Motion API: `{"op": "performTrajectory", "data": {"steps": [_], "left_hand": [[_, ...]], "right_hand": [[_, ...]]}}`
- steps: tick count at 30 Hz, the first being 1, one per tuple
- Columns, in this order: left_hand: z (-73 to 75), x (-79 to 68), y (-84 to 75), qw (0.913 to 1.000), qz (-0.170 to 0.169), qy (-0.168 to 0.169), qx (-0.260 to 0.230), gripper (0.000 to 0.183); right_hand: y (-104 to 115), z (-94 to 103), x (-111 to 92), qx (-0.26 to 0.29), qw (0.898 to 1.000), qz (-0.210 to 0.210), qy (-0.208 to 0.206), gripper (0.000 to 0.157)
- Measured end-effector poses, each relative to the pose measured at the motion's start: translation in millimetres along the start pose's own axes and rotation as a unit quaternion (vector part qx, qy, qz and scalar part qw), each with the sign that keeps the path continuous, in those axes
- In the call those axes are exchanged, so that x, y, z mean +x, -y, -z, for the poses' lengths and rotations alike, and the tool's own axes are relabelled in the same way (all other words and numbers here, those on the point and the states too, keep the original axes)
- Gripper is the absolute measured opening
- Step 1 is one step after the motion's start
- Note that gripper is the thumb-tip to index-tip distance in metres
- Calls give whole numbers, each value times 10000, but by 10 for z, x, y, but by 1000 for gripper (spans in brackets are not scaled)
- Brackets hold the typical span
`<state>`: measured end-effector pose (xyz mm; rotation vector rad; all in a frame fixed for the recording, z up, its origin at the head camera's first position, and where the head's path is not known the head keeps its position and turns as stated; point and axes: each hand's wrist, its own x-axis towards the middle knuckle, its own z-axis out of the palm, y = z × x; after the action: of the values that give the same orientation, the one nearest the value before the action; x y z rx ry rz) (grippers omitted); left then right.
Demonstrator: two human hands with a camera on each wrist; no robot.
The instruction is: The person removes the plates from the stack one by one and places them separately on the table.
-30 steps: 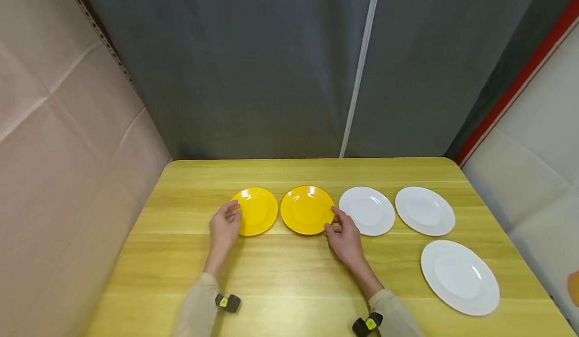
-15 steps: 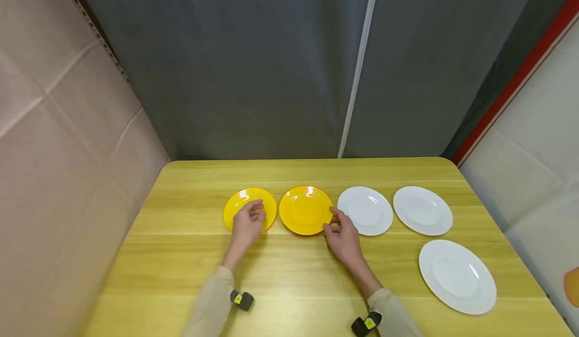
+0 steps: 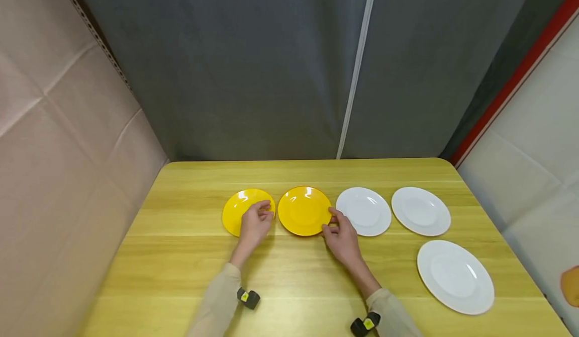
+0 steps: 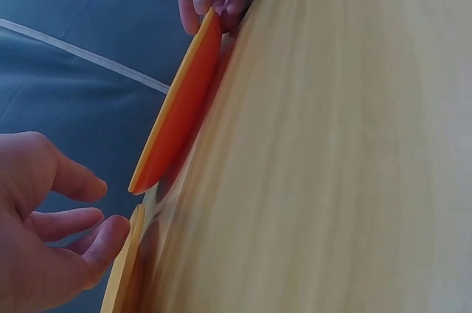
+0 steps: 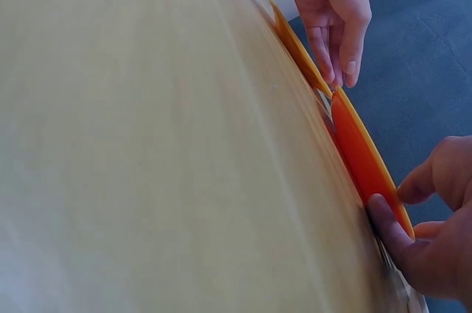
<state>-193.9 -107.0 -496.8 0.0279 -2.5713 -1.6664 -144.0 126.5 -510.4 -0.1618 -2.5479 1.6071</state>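
Two yellow plates lie side by side toward the back of the table. My left hand (image 3: pixel 256 222) is over the right part of the left yellow plate (image 3: pixel 236 211), fingers loosely bent with nothing between them. In the left wrist view those fingers (image 4: pixel 77 180) hover by the plate's edge, near the gap to its neighbour. My right hand (image 3: pixel 343 236) holds the right yellow plate (image 3: pixel 304 211) by its right rim. The right wrist view shows the thumb (image 5: pixel 389 226) against the plate's orange underside and the fingers at its rim.
Two white plates, the nearer one (image 3: pixel 364 211) and the farther one (image 3: pixel 421 211), continue the row to the right. A larger white plate (image 3: pixel 456 276) lies in front of them. A dark curtain (image 3: pixel 262 75) hangs behind the wooden table (image 3: pixel 181 276); pale cloth walls (image 3: pixel 77 141) flank it.
My left hand has moved rightward across the left yellow plate, from its left edge to its right part. The right hand has kept its hold on the right yellow plate.
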Motion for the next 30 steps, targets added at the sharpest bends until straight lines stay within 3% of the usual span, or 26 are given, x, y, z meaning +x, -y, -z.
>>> {"op": "performTrajectory", "data": {"steps": [8, 12, 21, 30], "left_hand": [[-64, 25, -30, 9999, 16, 135, 35, 36], [-89, 27, -43, 9999, 9, 129, 60, 36], [-98, 34, -57, 9997, 78, 194, 136, 38], [-120, 21, -55, 9995, 109, 253, 155, 41]], "right_hand": [[-13, -2, -14, -56, 9997, 183, -147, 62], [-4, -4, -16, -22, 10000, 32, -92, 64], [14, -6, -16, -78, 10000, -31, -24, 63], [-20, -13, -5, -364, 9991, 189, -130, 59]]}}
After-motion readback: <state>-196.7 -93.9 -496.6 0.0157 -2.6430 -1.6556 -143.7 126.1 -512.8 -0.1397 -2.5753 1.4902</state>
